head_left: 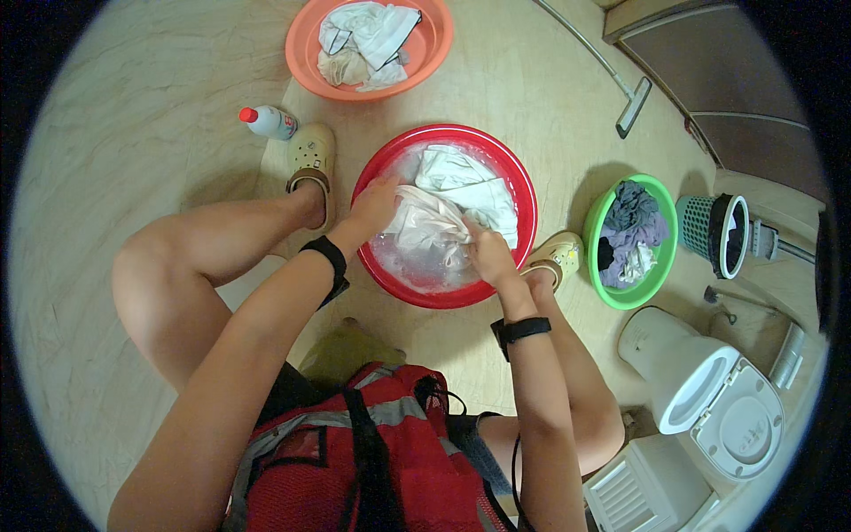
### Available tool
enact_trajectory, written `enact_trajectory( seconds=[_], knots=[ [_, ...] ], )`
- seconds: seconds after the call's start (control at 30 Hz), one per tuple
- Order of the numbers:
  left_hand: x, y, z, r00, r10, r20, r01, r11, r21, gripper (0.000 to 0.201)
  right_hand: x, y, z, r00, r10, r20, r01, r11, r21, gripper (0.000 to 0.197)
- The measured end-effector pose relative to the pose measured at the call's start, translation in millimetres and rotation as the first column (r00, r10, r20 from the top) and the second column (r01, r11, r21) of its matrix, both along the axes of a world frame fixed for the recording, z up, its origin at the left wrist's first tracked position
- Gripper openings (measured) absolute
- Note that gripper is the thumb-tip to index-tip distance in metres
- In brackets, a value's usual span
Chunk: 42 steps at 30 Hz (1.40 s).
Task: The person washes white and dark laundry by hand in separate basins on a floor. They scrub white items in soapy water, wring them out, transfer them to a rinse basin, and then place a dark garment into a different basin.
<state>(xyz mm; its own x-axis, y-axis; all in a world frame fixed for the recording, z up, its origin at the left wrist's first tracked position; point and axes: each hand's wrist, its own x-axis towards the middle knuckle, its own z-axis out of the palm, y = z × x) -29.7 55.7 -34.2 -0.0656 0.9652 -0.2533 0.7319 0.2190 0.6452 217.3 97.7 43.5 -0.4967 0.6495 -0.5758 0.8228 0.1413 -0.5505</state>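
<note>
A red basin of sudsy water stands on the floor between my feet. In it lies a pale pinkish-white garment, stretched between my two hands. My left hand grips its left part near the basin's left side. With closed fingers my right hand holds its right end, close to the basin's lower right rim. Behind it, a white cloth with pale green tints lies folded, partly in the water. Foam covers the water nearest me. A black band sits on each wrist.
An orange basin with white and beige clothes stands beyond. At left is a white bottle with a red cap. On the right are a green basin of dark and purple clothes, a waste basket, a toilet and a floor squeegee.
</note>
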Motion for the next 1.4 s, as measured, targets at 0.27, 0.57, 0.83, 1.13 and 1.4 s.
enact_trajectory(
  seconds=[0.27, 0.57, 0.83, 1.13, 1.4],
  knots=[
    [46.6, -24.8, 32.4, 0.870, -0.337, -0.359, 0.314, 0.941, -0.124, 0.043, -27.0, -46.7, -30.6, 0.967, -0.186, -0.173, 0.197, 0.979, 0.053, 0.056],
    [42.7, -28.0, -36.9, 0.800, -0.503, -0.328, 0.353, 0.836, -0.421, 0.046, -57.9, -75.7, -112.3, 0.988, -0.072, 0.137, 0.071, 0.997, 0.017, 0.060],
    [56.8, 28.5, -13.6, 0.748, -0.652, -0.126, 0.412, 0.605, -0.681, 0.032, -60.3, -24.4, -121.5, 0.950, -0.028, 0.312, 0.063, 0.993, -0.101, 0.030],
    [11.5, -30.4, 13.1, 0.777, -0.494, -0.391, 0.500, 0.861, -0.095, 0.014, 0.3, -8.9, 40.7, 0.653, -0.732, -0.194, 0.476, 0.597, -0.646, 0.035],
    [-8.3, -25.0, 97.4, 0.776, -0.608, -0.165, 0.517, 0.764, -0.386, 0.058, -10.0, -20.0, 135.0, 0.533, -0.718, -0.447, 0.393, 0.678, -0.621, 0.032]
  ],
)
